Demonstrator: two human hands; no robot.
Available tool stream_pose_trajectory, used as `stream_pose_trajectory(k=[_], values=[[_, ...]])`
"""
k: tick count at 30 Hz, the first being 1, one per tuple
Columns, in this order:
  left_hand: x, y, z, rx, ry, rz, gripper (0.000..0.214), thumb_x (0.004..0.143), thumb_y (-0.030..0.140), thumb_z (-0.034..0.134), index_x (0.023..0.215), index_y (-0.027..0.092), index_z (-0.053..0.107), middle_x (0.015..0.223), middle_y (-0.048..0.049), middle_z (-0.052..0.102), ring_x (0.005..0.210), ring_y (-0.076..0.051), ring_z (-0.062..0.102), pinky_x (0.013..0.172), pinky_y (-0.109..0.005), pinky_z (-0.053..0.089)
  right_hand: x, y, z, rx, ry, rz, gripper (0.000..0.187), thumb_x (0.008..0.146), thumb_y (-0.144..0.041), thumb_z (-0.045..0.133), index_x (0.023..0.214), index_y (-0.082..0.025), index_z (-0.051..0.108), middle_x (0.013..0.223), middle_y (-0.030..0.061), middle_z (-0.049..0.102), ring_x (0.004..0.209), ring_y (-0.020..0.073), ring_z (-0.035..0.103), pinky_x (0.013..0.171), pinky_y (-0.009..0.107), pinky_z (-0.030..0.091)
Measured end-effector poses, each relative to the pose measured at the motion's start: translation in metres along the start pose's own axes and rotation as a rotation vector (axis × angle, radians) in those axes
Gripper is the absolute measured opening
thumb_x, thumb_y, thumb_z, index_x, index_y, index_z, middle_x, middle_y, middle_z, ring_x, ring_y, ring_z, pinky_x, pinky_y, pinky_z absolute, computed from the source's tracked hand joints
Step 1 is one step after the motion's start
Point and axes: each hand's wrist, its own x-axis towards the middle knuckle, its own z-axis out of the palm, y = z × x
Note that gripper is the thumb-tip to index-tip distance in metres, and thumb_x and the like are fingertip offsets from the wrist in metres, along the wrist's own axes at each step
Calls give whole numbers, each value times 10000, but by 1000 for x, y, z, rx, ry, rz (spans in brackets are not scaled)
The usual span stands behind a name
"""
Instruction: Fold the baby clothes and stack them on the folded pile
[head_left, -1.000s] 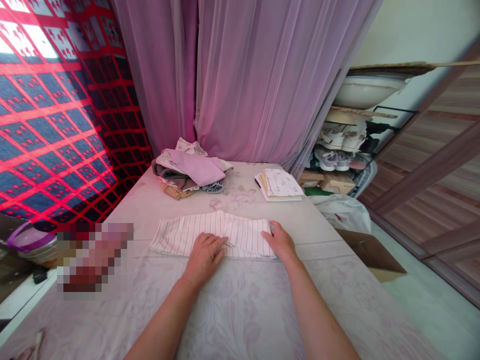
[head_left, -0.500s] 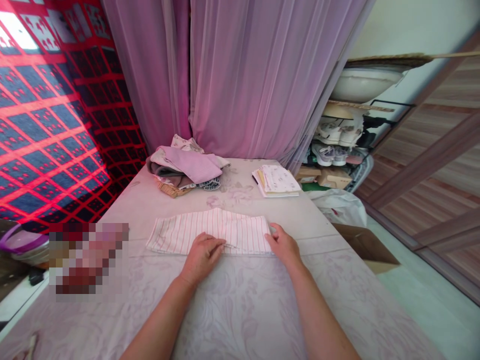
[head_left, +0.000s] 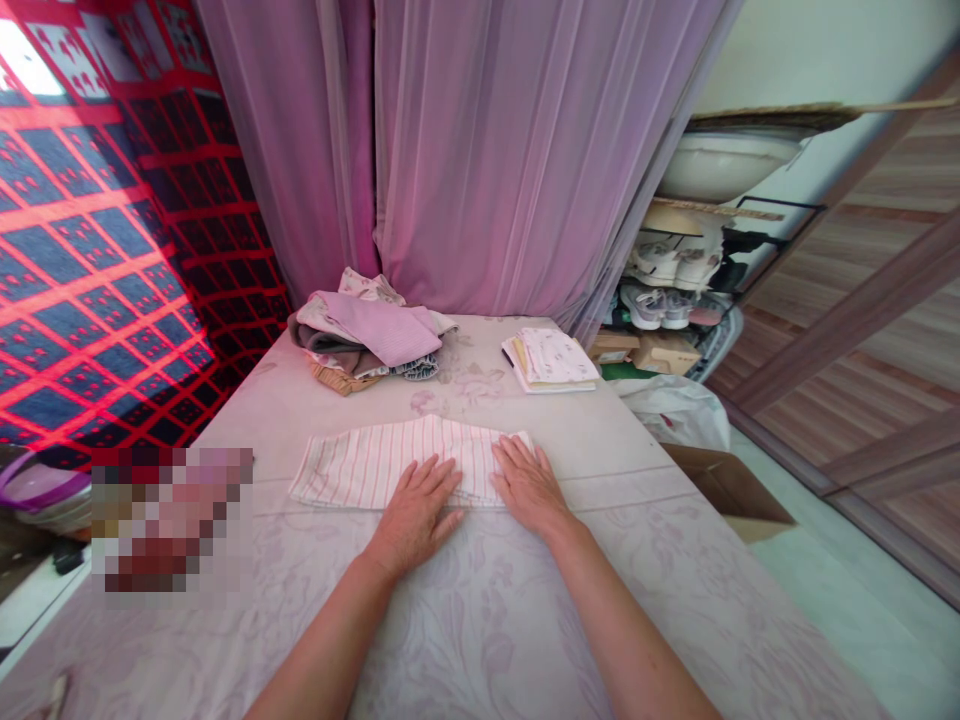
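**Item 1:** a folded white cloth with pink stripes [head_left: 390,462] is lying flat across the middle of a bed [head_left: 480,640] covered in a pale floral sheet, its long side facing the person.

**Item 2:** the left hand [head_left: 415,515] is pressing palm-down on the cloth's near edge, its grip spread and pinching nothing.

**Item 3:** the right hand [head_left: 527,487] is pressing on the cloth's right part, just beside the left hand, its grip likewise spread and flat.

**Item 4:** a loose heap of folded mauve and floral garments [head_left: 367,335] is sitting near the bed's far edge, towards the left corner.

**Item 5:** a neat stack of pale floral cloths [head_left: 547,360] is lying near the far edge, towards the right corner.

**Surroundings:** sheer mauve curtains [head_left: 480,150] are hanging behind the bed. Beyond the right edge, a white plastic bag [head_left: 675,412] and an open cardboard box [head_left: 727,490] are standing beside pairs of pale shoes [head_left: 660,300]. A pixelated patch [head_left: 171,520] is covering part of the left side.
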Motion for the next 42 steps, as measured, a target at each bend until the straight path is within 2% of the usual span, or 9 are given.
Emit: stream_pose_trajectory(k=[3, 8, 10, 13, 16, 24, 32, 39, 42], values=[[0, 1, 2, 14, -127, -35, 502, 916, 454, 477, 1379, 260, 477, 1466, -56, 463, 1374, -291, 366, 1140, -572, 212, -1, 1, 7, 16, -59, 3, 513, 951, -366, 342, 1436, -214, 408, 1557, 63, 286, 1433, 243, 235, 1143, 533, 157], [-1, -1, 3, 15, -119, -51, 490, 915, 455, 475, 1376, 289, 480, 1462, -41, 470, 1375, -274, 370, 1150, -545, 209, 17, 26, -13, 86, 50, 56, 429, 930, -233, 341, 1287, -228, 578, 1364, 70, 566, 1261, 206, 482, 1090, 428, 288], [-1, -2, 3, 17, -111, -44, 488, 914, 453, 479, 1374, 289, 483, 1459, -43, 473, 1374, -271, 372, 1153, -537, 208, 35, 36, -28, 83, 68, 82, 425, 907, -204, 374, 1269, -223, 595, 1288, 70, 623, 1227, 210, 501, 1054, 387, 327], [0, -2, 2, 19, -117, -45, 486, 912, 441, 484, 1370, 278, 487, 1459, -50, 474, 1374, -270, 371, 1153, -537, 208, 65, 45, -45, 116, -117, 44, 382, 905, -239, 418, 1218, -263, 636, 1187, 29, 684, 1181, 204, 540, 1024, 347, 359], [1, -2, 2, 16, -119, -39, 482, 909, 420, 493, 1367, 268, 490, 1459, -58, 472, 1372, -272, 372, 1147, -542, 217, 87, 46, -51, 147, -263, -3, 298, 871, -293, 506, 1096, -295, 701, 1092, -27, 724, 1036, 167, 631, 909, 256, 438], [0, -5, 3, 0, -91, -10, 473, 903, 383, 512, 1361, 265, 493, 1441, -66, 493, 1360, -275, 389, 1139, -553, 227, 103, 39, -54, 100, -390, -64, 228, 792, -390, 613, 967, -312, 739, 990, -37, 748, 931, 181, 669, 834, 263, 448], [1, -5, 4, 0, -96, -18, 476, 891, 352, 527, 1358, 264, 494, 1438, -66, 497, 1360, -276, 390, 1141, -558, 221, 102, 49, -57, -92, -335, -150, 299, 821, -511, 597, 744, -249, 720, 801, 25, 747, 854, 189, 664, 923, 300, 354], [1, -3, 3, 6, -104, -32, 462, 890, 328, 526, 1347, 267, 501, 1440, -54, 496, 1362, -272, 387, 1140, -555, 223, 89, 53, -37, -189, -177, -134, 417, 951, -468, 407, 872, -196, 714, 850, 88, 736, 923, 198, 643, 931, 315, 324], [1, -3, 3, -3, -102, -33, 455, 891, 324, 524, 1342, 269, 505, 1442, -53, 493, 1363, -271, 385, 1140, -553, 221, 83, 53, -27, -205, -111, -117, 410, 960, -447, 396, 970, -167, 695, 934, 121, 722, 990, 218, 613, 956, 336, 308]])
